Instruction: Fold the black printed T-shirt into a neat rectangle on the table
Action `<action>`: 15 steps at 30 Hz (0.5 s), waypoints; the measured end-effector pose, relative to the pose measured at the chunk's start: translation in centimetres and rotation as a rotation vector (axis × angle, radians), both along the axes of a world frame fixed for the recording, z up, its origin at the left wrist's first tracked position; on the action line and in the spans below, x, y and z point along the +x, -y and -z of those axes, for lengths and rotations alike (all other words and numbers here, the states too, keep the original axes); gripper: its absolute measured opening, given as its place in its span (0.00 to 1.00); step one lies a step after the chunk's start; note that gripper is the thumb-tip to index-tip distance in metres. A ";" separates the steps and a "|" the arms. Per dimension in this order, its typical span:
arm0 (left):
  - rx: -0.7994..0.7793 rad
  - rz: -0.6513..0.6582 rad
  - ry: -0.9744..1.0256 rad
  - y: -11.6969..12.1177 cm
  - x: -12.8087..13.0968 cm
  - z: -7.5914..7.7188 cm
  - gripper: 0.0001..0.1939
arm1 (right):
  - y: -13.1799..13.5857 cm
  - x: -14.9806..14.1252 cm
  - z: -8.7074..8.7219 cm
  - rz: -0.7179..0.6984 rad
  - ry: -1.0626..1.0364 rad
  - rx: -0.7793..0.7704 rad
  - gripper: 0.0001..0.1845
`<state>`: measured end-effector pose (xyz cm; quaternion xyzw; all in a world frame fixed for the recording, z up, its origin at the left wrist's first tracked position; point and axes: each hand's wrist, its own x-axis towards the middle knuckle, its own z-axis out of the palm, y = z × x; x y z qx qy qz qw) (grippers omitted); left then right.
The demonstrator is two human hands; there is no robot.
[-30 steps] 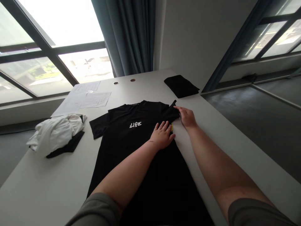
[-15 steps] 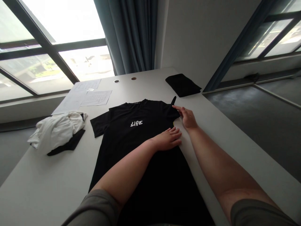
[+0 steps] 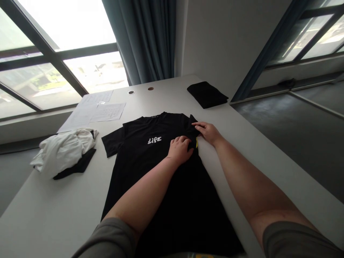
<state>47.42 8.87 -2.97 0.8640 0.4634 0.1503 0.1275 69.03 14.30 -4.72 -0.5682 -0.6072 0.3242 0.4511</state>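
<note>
— In the head view, found the black T-shirt where?
— Saw it spread on the white table, collar toward twelve o'clock, hem end toward six. Took the white lettering as the dial's centre.
— And placed the left hand how?
— Rested it on the shirt, toward four, with bent fingers drawn narrow. Could not tell if any fabric was pinched.
— Did what with the right hand?
— Touched the rumpled sleeve toward three, forefinger stretched out. Could not tell whether it was gripped.
— Noticed anything around?
— Spotted the crumpled white cloth at nine, papers at ten and the folded black cloth toward two. Glimpsed a yellow patch between the hands.
</note>
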 end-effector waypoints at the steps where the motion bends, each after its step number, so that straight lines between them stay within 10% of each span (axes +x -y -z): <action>1: 0.005 0.010 -0.009 0.1 0.0 0.0 0.19 | 0.0 0.0 -0.1 0.000 0.065 0.008 0.17; 15: -0.005 0.180 -0.136 0.9 0.4 -0.3 0.28 | -1.2 1.0 1.7 0.221 0.288 0.243 0.20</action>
